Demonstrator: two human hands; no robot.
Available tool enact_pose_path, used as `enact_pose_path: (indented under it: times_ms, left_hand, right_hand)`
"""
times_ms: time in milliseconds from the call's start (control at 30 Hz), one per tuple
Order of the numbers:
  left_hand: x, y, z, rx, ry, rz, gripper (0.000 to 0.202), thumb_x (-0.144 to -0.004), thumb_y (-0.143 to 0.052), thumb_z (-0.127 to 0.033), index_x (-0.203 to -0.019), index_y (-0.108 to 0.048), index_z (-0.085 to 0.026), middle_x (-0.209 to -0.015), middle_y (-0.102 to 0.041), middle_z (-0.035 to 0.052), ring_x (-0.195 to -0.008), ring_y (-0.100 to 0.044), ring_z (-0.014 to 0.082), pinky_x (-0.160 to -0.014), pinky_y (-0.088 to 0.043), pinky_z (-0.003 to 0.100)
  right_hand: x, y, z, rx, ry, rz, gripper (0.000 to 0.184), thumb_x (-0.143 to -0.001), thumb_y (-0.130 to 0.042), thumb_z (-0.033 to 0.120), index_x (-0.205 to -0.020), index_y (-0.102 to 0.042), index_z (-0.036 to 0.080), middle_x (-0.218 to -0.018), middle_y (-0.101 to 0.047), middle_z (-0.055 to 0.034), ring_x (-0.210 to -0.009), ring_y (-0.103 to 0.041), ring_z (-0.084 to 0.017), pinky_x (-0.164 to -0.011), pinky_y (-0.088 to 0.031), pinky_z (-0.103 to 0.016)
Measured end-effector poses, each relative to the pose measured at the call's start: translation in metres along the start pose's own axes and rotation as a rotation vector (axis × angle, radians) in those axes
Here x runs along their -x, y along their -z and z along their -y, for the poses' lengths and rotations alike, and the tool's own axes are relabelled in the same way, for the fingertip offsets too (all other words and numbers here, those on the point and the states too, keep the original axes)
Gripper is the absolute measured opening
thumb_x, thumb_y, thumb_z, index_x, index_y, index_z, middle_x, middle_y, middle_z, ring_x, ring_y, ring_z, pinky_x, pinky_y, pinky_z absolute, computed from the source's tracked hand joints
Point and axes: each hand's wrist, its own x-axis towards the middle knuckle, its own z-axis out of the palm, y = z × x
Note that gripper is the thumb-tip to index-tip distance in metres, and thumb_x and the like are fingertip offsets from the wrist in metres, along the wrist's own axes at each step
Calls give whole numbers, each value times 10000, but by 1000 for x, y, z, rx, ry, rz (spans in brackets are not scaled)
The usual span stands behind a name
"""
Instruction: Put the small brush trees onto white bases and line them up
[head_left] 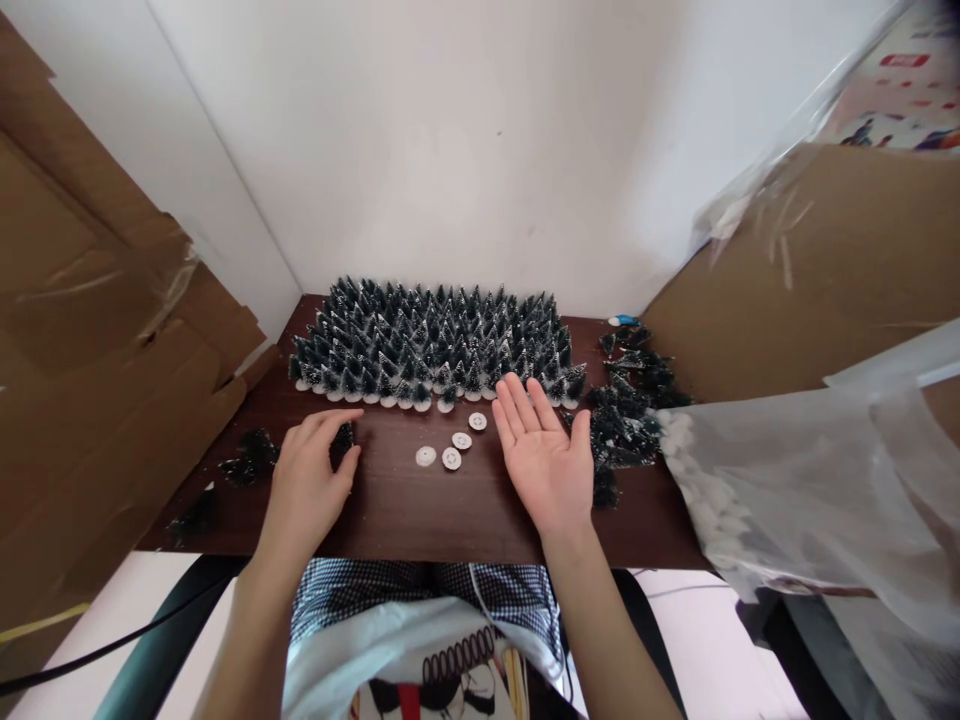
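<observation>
My left hand (309,478) is over the left part of the brown table, its thumb and forefinger apart. Between them shows a small dark-green bristle tree (343,437); whether the hidden fingers touch it I cannot tell. My right hand (546,465) lies palm up with its fingers stretched out and nothing in it. Several round white discs sit between the hands, among them a plain-topped disc (425,456) and a disc with a ring mark (478,421). Behind them, many snow-tipped mini trees (442,340) stand upright in close rows on white bases.
Loose trees (626,420) lie piled right of my right hand, and a few more (251,457) at the left. A clear plastic bag (795,470) with white pieces hangs over the right edge. Cardboard (97,300) flanks the left side; a small blue-and-white item (624,321) lies at the back right.
</observation>
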Motion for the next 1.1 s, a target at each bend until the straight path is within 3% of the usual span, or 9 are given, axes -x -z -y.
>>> enact_pose_path:
  times_ms: [233, 467, 667, 933, 1033, 1100]
  left_hand:
    - [1, 0, 1, 28, 12, 44, 326, -920, -512, -268, -1217, -631, -208, -1248, -637, 112, -1112, -593, 307, -976, -485, 491]
    - [0, 3, 4, 42, -104, 90, 319, -956, -486, -270, -1245, -618, -242, -1314, -609, 91, -1207, -573, 294, -1054, -453, 484]
    - [-3, 8, 1, 71, -166, 13, 263, -970, -535, -315, -1207, -633, -256, -1267, -637, 77, -1173, -599, 279, -1044, -463, 473]
    - [-4, 12, -10, 125, -274, -91, 268, -952, -600, -280, -1216, -638, -264, -1238, -640, 79, -1149, -598, 275, -1027, -471, 474]
    - [-4, 14, -13, 135, -280, -110, 257, -947, -609, -278, -1200, -648, -265, -1208, -644, 75, -1122, -606, 272, -1012, -479, 472]
    - [-3, 14, -16, 144, -281, -122, 251, -945, -613, -280, -1192, -653, -268, -1192, -648, 71, -1104, -611, 267, -1003, -486, 468]
  right_hand:
    - [-2, 3, -1, -9, 20, -19, 733, -998, -225, 686, -1084, -767, 201, -1328, -693, -121, -1306, -614, -233, -1213, -373, -493]
    - [-3, 5, -2, -4, 23, -42, 709, -991, -276, 688, -1082, -767, 186, -1335, -682, -151, -1330, -594, -239, -1210, -381, -489]
    - [-4, 6, -3, -4, 29, -48, 732, -1002, -223, 675, -1068, -774, 196, -1333, -685, -137, -1308, -611, -232, -1211, -384, -485]
    - [-2, 5, -2, 29, 29, -52, 673, -979, -308, 696, -1049, -769, 210, -1288, -711, -129, -1280, -628, -246, -1180, -409, -519]
    - [3, 2, -7, 168, 88, -35, 564, -960, -435, 659, -1015, -766, 206, -1200, -749, -125, -1199, -672, -257, -1141, -437, -525]
    - [8, 1, -12, 470, 180, -8, 387, -940, -571, 535, -1017, -763, 207, -1150, -762, -107, -1153, -681, -253, -1122, -445, -506]
